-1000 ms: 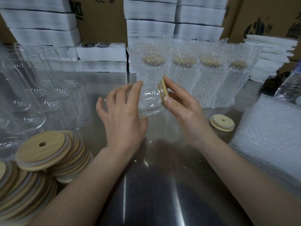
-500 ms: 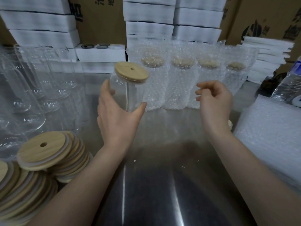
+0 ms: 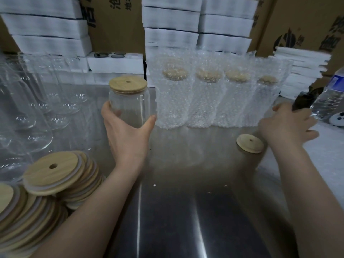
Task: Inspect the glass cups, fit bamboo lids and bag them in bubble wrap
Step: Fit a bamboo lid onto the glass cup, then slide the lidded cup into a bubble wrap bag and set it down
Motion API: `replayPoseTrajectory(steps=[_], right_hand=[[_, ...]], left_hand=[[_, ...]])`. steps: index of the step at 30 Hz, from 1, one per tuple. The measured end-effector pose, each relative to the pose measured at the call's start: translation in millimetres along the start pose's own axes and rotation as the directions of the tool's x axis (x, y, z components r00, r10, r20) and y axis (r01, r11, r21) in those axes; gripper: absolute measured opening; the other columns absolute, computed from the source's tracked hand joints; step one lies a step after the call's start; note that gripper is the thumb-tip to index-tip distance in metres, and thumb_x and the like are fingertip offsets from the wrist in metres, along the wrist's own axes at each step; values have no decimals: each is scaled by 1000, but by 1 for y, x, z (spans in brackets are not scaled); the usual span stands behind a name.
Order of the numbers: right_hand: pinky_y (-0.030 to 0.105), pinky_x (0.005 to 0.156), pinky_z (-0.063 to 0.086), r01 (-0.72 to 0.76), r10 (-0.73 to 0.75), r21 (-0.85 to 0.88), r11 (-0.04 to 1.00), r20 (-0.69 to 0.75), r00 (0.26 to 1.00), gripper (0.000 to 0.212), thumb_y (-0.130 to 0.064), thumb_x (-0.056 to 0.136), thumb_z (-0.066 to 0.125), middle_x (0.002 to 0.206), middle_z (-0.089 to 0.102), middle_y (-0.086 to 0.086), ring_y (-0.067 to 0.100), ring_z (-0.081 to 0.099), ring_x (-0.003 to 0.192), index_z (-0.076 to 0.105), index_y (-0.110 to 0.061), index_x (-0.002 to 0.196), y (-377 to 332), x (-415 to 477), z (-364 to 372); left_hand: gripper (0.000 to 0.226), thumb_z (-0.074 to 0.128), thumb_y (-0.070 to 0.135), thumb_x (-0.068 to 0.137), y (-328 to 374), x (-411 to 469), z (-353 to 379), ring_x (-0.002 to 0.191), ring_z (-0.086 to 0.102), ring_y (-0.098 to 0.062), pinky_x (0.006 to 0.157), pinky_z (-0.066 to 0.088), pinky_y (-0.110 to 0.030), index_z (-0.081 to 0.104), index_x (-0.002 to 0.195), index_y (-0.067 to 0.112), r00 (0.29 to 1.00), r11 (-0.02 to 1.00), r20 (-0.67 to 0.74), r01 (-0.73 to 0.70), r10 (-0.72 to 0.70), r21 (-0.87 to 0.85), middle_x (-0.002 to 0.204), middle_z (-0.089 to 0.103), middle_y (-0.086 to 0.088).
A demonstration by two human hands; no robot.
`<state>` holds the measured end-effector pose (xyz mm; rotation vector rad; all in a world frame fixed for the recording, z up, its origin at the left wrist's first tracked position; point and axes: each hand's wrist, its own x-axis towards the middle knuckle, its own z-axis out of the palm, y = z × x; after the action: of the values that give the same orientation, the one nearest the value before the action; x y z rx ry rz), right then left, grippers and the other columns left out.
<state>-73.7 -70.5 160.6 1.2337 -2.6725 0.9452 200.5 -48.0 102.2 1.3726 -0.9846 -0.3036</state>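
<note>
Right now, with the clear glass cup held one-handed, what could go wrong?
1. Only the left hand grips the clear glass cup, low on its wall; it could slip onto the steel table.
2. The right hand reaches beside the loose round bamboo lid and clear plastic water bottle; it might knock either.

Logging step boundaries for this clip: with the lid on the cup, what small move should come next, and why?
Probably the right hand should lift one bag off the bubble wrap pile by its fingers. The left hand holds the glass cup upright, bamboo lid seated, unbagged; four bagged cups stand behind.
</note>
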Motion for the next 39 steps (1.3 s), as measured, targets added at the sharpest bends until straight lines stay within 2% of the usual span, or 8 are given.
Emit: replayPoseTrajectory(steps=[5,16,20,23,27,33,36,39], right_hand=[[49,112,18,-95,104,-74,993,135,985,50,-17,89,61,151,21,24,42,20,139,43,-16,135,17,20,-3],[49,110,32,-66,58,93,993,93,994,49,-3,88,59,146,33,23,44,36,132,53,-16,135,30,28,-8],[50,108,38,-38,30,119,992,74,997,49,-2,87,59,144,41,23,44,42,128,55,-15,134,29,27,-11],[46,105,40,11,-9,159,987,-10,1000,47,0,86,58,141,46,22,44,46,126,58,-14,131,27,25,-13],[40,99,43,126,-80,261,957,-183,980,46,2,82,56,133,55,19,38,53,119,62,-14,125,23,20,-14],[27,77,39,330,-219,390,860,-302,928,47,5,77,52,114,62,15,26,58,100,66,-16,116,6,5,-11],[27,76,39,413,-295,475,777,-304,906,42,4,75,53,106,63,13,22,56,93,68,-15,110,-2,-6,-7],[24,72,41,417,-314,600,683,-274,909,39,3,74,54,100,65,10,11,51,74,67,-21,101,-12,-19,-2]], left_hand=[[102,85,35,72,2,2,-3,134,43,-23,110,37,-44,20,149,19,1000,1000,-12,-10,10,-1,147,40,-10],[108,86,28,71,17,-6,-7,145,18,-31,120,17,-45,17,152,11,979,978,-89,-174,184,116,155,18,-19],[87,75,17,77,31,-14,-10,141,16,-20,117,21,-60,19,144,13,838,832,-103,-503,535,231,150,22,-26],[67,67,8,79,40,-21,-7,137,29,-34,105,31,-68,30,133,22,676,671,-47,-718,736,185,147,21,-17],[37,62,-3,79,41,-31,-3,118,54,-40,96,43,-59,60,116,0,550,540,71,-832,832,127,125,56,-23],[22,52,8,85,37,-43,2,79,67,-27,71,53,-42,72,92,3,560,626,343,-771,754,-118,86,71,-5],[27,56,29,88,34,-50,5,86,65,-14,78,52,-34,68,109,18,628,824,595,-556,502,-108,97,69,9],[46,67,48,88,28,-53,11,89,63,-8,81,48,-26,57,128,29,616,956,760,-294,208,-23,108,65,14]])
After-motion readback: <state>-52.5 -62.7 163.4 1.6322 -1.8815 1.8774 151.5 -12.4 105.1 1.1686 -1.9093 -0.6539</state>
